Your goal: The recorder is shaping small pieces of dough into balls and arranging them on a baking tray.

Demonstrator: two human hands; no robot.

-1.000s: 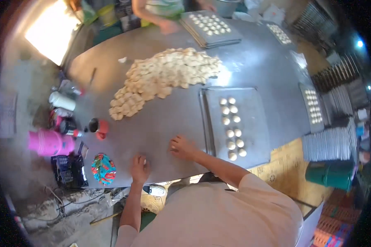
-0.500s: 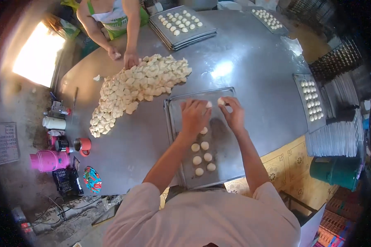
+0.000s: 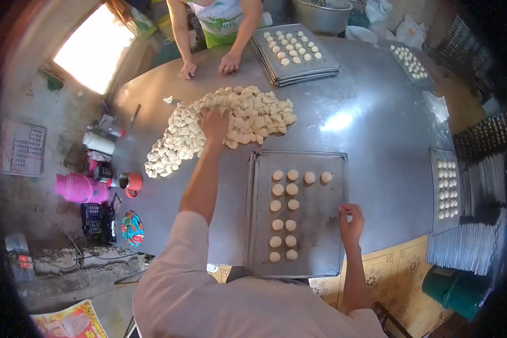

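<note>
My left hand (image 3: 213,125) reaches over the pile of cut dough pieces (image 3: 259,115), its fingers spread on top of them. Any piece beneath the fingers is hidden. By the right rim of the metal baking tray (image 3: 321,242), my right hand (image 3: 350,221) has its fingers curled together; what they hold, if anything, does not show. Round dough balls (image 3: 292,204) stand in two columns on the tray's left half. Two further dough balls (image 3: 318,178) sit side by side at its far end.
Across the table (image 3: 208,186), a co-worker's hands (image 3: 208,67) rest near stacked trays (image 3: 301,76). A filled tray (image 3: 446,188) lies at the right. A red mug (image 3: 131,183), pink cups (image 3: 81,188) and a patterned cloth (image 3: 132,228) line the left side.
My left hand has moved from the tray to the dough pile. My right hand has drawn back to the tray's right rim, leaving two balls at the far end. The view has shifted.
</note>
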